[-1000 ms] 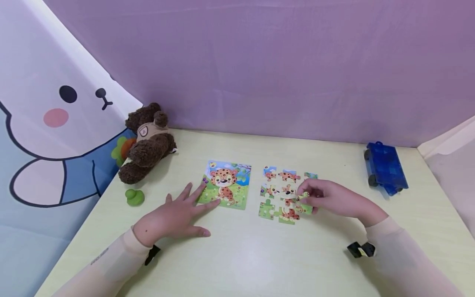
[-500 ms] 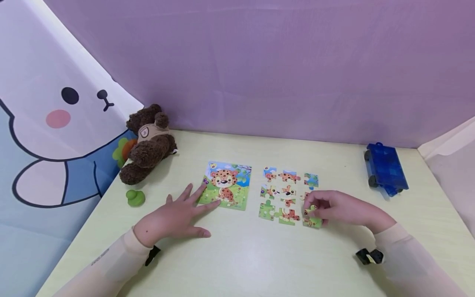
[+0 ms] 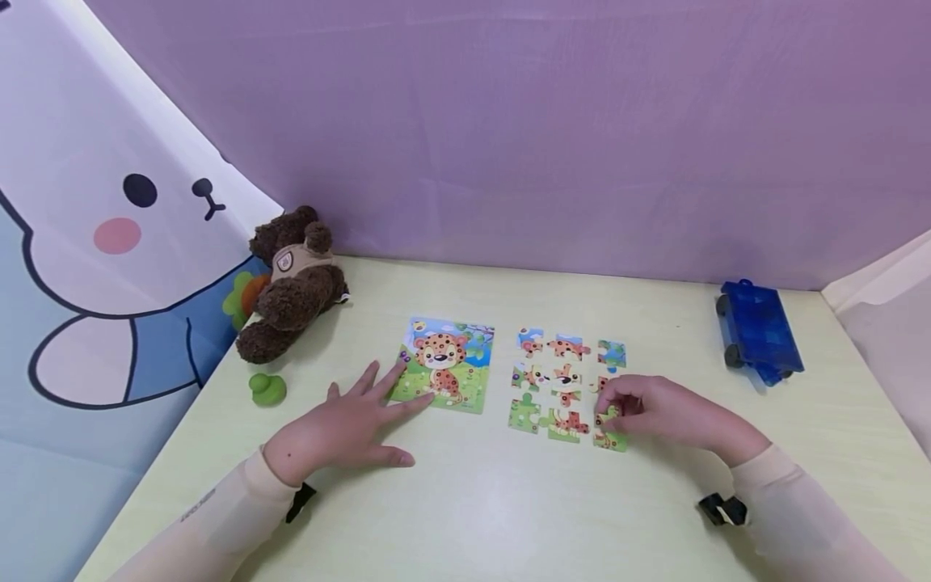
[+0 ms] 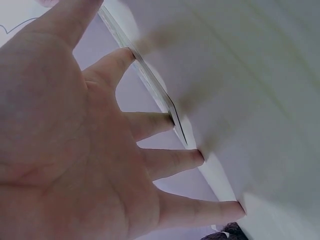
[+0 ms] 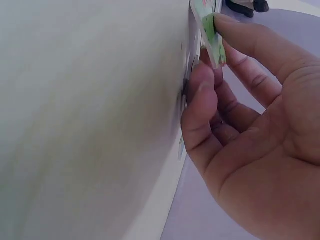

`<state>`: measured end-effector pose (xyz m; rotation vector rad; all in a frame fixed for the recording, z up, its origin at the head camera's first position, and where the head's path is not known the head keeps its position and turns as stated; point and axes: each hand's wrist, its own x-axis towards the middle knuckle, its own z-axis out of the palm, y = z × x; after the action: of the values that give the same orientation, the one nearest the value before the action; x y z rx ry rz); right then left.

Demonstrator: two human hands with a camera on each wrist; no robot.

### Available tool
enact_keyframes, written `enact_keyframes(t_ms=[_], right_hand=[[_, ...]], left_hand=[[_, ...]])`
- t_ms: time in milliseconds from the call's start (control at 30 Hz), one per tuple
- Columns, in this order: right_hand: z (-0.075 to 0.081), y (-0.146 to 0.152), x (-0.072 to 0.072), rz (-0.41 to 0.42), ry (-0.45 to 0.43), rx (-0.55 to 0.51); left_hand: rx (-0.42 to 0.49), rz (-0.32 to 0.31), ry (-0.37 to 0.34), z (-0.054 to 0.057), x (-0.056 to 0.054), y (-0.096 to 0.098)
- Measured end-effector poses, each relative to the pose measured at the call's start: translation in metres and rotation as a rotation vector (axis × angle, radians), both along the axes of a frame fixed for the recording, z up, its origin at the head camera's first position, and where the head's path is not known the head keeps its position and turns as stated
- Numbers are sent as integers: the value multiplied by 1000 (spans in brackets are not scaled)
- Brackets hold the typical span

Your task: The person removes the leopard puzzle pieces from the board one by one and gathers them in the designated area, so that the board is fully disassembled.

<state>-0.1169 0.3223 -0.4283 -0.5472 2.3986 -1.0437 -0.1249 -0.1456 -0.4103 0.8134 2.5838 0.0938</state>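
Note:
At the lower right of a loose group of leopard puzzle pieces, my right hand [image 3: 669,416] pinches a green-and-orange puzzle piece [image 3: 609,440] between thumb and fingers. The right wrist view shows that piece [image 5: 212,37] tilted off the tabletop. Two columns to its left sit close together, including a green corner piece [image 3: 523,415] and an orange-spotted bottom piece [image 3: 564,425]. A blue-and-green corner piece [image 3: 612,353] lies apart at upper right; a piece below it is partly hidden by my fingers. My left hand [image 3: 338,428] lies with spread fingers, two fingertips on the leopard picture card [image 3: 454,386].
A brown teddy bear [image 3: 294,295] lies at the table's back left, with a green rubber duck [image 3: 267,390] in front of it. A translucent blue toy cart [image 3: 760,330] stands at the right. Behind the pale table [image 3: 473,517] hangs a purple cloth [image 3: 509,145].
My right hand has carried the pinched piece right and toward me, from over the group to its lower right corner, uncovering the upper right piece. The left hand stays in place.

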Motion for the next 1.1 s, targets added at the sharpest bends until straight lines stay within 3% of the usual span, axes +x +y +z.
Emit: enact_keyframes(t_ms=[367,833,1100], right_hand=[[5,-2,2,18,115,53],[3,-4,1,-36,83,78],[9,-1,5,-59,100,76]], left_hand=[[-5,2,0,1,1,0],[-8,1,4,0,0,0],[-9,-6,6,-1,-1,-1]])
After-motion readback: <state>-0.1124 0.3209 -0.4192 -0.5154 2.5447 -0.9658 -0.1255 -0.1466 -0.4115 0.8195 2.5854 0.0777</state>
